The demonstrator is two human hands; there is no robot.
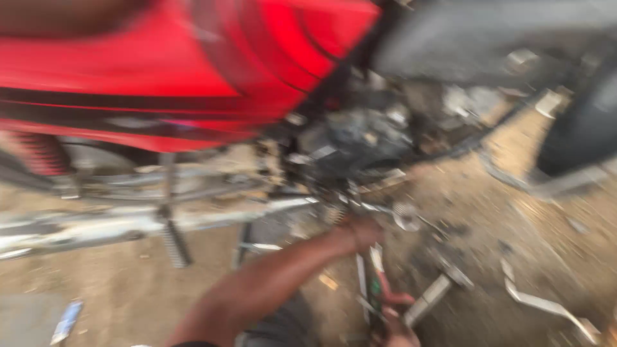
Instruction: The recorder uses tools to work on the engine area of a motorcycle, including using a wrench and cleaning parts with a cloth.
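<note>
The left hand (363,232) reaches under the red motorbike (193,77) by its engine (360,138); blur hides its grip. The right hand (397,328) grips pliers (379,283) above the dirt.

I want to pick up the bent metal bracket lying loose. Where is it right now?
In the head view the bent metal bracket lies on the dirt ground at lower right, right of the hammer-like tool.

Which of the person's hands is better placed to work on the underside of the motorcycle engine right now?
Probably the left hand: its arm stretches up to the parts under the engine and seems to touch them. The right hand sits low by the ground, apparently around red-handled pliers. Blur hides either grip.
</note>
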